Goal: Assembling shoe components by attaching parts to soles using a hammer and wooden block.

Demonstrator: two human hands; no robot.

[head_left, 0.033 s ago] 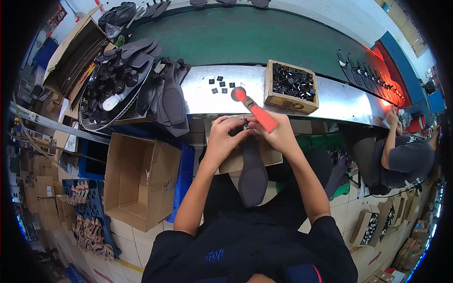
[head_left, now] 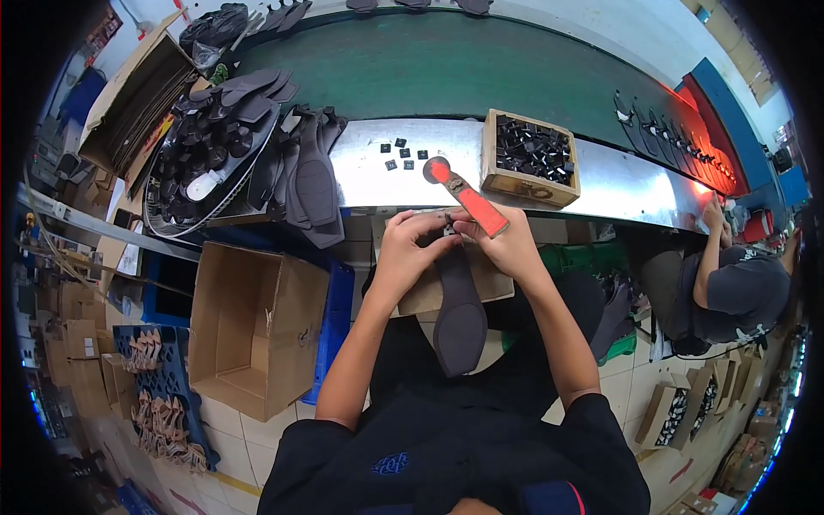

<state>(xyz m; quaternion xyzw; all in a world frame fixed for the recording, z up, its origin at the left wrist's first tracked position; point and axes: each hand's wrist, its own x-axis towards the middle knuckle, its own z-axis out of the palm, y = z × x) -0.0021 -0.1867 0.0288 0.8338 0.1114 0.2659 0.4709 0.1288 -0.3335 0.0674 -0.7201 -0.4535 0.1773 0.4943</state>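
A dark shoe sole (head_left: 460, 322) hangs toe-down in front of me, its heel end up between my hands. My left hand (head_left: 403, 257) is closed round that heel end, thumb and fingers bent inward. A hammer (head_left: 483, 213) with a red handle and round head is gripped in my right hand (head_left: 512, 249), the head pointing up and away over the bench edge. The right thumb and fingertips also meet at the sole's heel end. Whatever small part lies between the fingertips is mostly hidden. Beyond the hands, several small black square pieces (head_left: 408, 154) lie on the metal bench top (head_left: 360, 184).
A wooden box (head_left: 530, 189) of small black parts stands on the bench to the right. Dark soles (head_left: 313, 184) and a basket (head_left: 184, 230) of heels sit at the left. An open carton (head_left: 296, 335) is below them. A co-worker (head_left: 738, 287) sits at the far right.
The hammer has shifted very slightly to the right. Both hands and the sole stay in place.
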